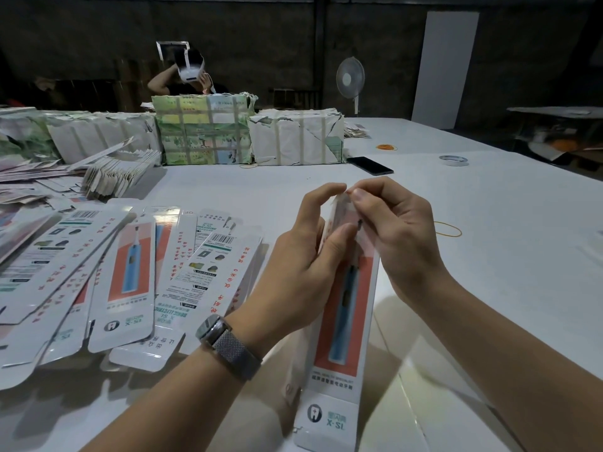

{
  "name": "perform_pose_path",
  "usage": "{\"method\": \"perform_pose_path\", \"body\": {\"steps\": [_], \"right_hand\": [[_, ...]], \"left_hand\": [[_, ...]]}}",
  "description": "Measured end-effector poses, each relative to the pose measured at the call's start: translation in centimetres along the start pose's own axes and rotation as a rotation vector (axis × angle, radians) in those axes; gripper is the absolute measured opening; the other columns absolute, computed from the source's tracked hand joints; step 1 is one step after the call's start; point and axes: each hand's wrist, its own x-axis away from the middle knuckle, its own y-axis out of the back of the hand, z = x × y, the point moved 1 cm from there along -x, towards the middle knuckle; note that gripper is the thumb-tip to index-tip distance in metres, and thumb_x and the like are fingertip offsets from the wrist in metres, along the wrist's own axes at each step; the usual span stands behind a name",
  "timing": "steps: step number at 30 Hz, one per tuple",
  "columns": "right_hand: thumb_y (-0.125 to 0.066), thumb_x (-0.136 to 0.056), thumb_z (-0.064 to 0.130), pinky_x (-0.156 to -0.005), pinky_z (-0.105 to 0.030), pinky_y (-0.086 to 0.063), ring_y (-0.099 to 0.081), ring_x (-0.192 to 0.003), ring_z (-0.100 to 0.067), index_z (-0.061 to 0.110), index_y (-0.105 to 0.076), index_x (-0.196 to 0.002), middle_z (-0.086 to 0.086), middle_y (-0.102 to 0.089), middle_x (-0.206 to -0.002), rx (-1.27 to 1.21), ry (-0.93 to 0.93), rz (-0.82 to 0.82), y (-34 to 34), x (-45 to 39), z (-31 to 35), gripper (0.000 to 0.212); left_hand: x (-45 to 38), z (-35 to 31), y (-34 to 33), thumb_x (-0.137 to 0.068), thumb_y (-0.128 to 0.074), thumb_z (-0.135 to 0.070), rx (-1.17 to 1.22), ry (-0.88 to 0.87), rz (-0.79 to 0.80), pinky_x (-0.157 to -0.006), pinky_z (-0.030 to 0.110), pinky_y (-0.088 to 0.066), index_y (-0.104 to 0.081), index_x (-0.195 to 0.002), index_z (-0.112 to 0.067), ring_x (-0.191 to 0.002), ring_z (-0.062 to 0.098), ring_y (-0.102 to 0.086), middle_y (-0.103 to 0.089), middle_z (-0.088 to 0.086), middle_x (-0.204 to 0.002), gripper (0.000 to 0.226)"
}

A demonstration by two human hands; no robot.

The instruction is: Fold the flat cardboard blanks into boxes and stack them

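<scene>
Head view: both hands are working one long toothbrush box (342, 321), which is standing tilted over the white table (456, 197), right of the loose blank pile (98, 272). Left hand (303, 256) is gripping the box's upper side, thumb across it. Right hand (394, 230) is pinching the top flap, fingertips (357, 194) curled close to the left's. A wristwatch (225, 344) is sitting on the left wrist. Beyond the box, a phone (370, 165) and wrapped bundles (251, 135) are lying.

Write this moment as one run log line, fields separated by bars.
step: folding box end | left hand: grips box | right hand: pinches top flap | flat blanks: left on table
</scene>
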Motion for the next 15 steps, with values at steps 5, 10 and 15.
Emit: {"method": "perform_pose_path", "body": {"steps": [5, 10, 15], "right_hand": [[-0.050, -0.095, 0.021, -0.065, -0.025, -0.049, -0.056, -0.070, -0.012, 0.016, -0.065, -0.085, 0.005, -0.061, -0.075, 0.002, 0.000, 0.034, -0.1, 0.3, -0.1, 0.018], [-0.051, -0.090, 0.027, -0.071, -0.028, -0.059, -0.067, -0.083, -0.012, 0.033, -0.055, -0.111, -0.001, -0.060, -0.097, 0.065, -0.029, 0.071, -0.1, 0.7, -0.4, 0.022], [-0.055, -0.091, 0.025, -0.066, -0.038, -0.059, -0.069, -0.076, -0.016, 0.031, -0.051, -0.108, -0.003, -0.062, -0.093, 0.021, -0.038, 0.118, -0.3, 1.0, -0.3, 0.019]], "left_hand": [[-0.1, 0.1, 0.2, -0.098, -0.044, -0.044, 0.086, 0.026, 0.006, -0.056, 0.038, -0.052, -0.038, -0.127, -0.044, -0.058, 0.012, -0.059, -0.055, -0.006, -0.066, 0.030], [-0.1, -0.1, 0.7, -0.098, -0.046, -0.046, 0.127, 0.041, -0.045, -0.064, 0.059, -0.056, -0.040, -0.117, -0.045, -0.067, 0.028, -0.069, -0.062, 0.013, -0.079, 0.021], [-0.2, 0.0, 1.1, -0.097, -0.047, -0.048, 0.125, 0.060, -0.102, -0.065, 0.059, -0.057, -0.040, -0.115, -0.047, -0.071, 0.029, -0.071, -0.066, 0.014, -0.083, 0.020]]}}
